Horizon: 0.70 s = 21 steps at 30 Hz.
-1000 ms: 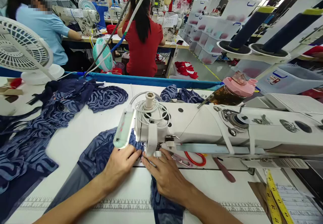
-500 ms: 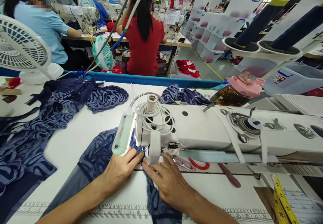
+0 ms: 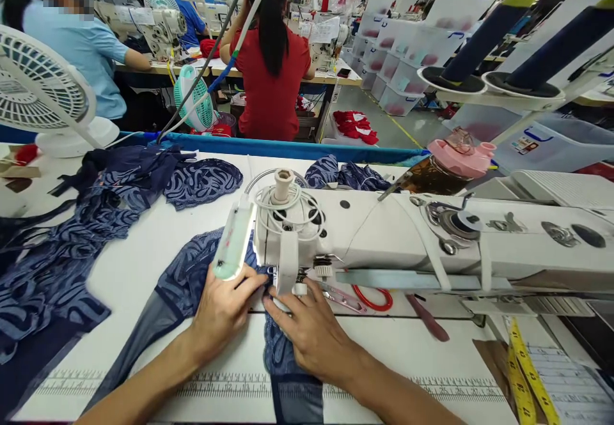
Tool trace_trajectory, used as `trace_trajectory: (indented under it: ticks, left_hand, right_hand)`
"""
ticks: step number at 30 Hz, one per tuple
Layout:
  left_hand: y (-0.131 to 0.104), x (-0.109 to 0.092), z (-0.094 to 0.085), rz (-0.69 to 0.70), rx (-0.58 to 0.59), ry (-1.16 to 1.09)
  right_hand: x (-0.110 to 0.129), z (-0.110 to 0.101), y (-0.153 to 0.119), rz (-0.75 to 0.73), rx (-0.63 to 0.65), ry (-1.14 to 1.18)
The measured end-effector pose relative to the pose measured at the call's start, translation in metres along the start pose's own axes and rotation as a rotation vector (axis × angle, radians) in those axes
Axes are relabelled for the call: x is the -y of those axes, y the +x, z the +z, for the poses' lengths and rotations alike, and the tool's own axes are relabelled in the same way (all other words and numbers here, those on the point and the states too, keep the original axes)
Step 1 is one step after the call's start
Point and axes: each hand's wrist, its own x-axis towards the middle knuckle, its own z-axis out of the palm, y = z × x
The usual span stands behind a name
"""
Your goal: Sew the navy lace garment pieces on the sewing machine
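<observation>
A navy lace garment piece [image 3: 187, 278] with sheer mesh lies under the head of a white sewing machine [image 3: 364, 227]. My left hand [image 3: 223, 303] is left of the presser foot, its fingers closed on the lace by the needle area; the thumb is mostly hidden. To the right, my right hand [image 3: 314, 335] lies over the lace strip [image 3: 281, 342], fingers stretched and apart, fingertips at the foot. That strip runs toward me, ending in a dark sheer band. A lit lamp [image 3: 235, 236] hangs above my left fingers. The machine head hides the needle point.
Navy lace pieces [image 3: 115, 201] are heaped at left, near a white fan [image 3: 43, 86]. Red-handled scissors [image 3: 377, 298], a dark red tool [image 3: 429, 319] and a yellow tape measure [image 3: 525, 374] lie at right. A pink-lidded bottle [image 3: 446, 163] stands behind the machine. Co-workers sit ahead.
The lace strip by my right hand has shifted left, and more of its sheer band shows. My right fingers have spread a little from my left ones. The view has tilted slightly.
</observation>
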Motion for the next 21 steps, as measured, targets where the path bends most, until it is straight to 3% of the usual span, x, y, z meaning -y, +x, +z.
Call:
trace_trajectory:
  ticks: [4, 8, 11, 17, 21]
  left_hand:
    - [-0.005, 0.000, 0.003, 0.050, 0.071, 0.049]
    - [-0.014, 0.004, 0.002, -0.062, 0.066, -0.116]
    - [-0.014, 0.003, -0.002, -0.096, 0.039, -0.120]
    - [-0.010, -0.011, -0.003, 0.046, 0.032, 0.053]
    - [-0.012, -0.014, -0.002, 0.040, 0.047, 0.072]
  right_hand:
    - [0.001, 0.000, -0.004, -0.009, -0.015, 0.060]
    - [0.002, 0.001, -0.006, -0.028, -0.018, 0.086]
    - [0.002, 0.001, -0.004, -0.043, -0.024, 0.087]
    - [0.002, 0.000, -0.003, -0.037, -0.008, 0.069]
    - [0.001, 0.000, -0.003, -0.041, -0.010, 0.070]
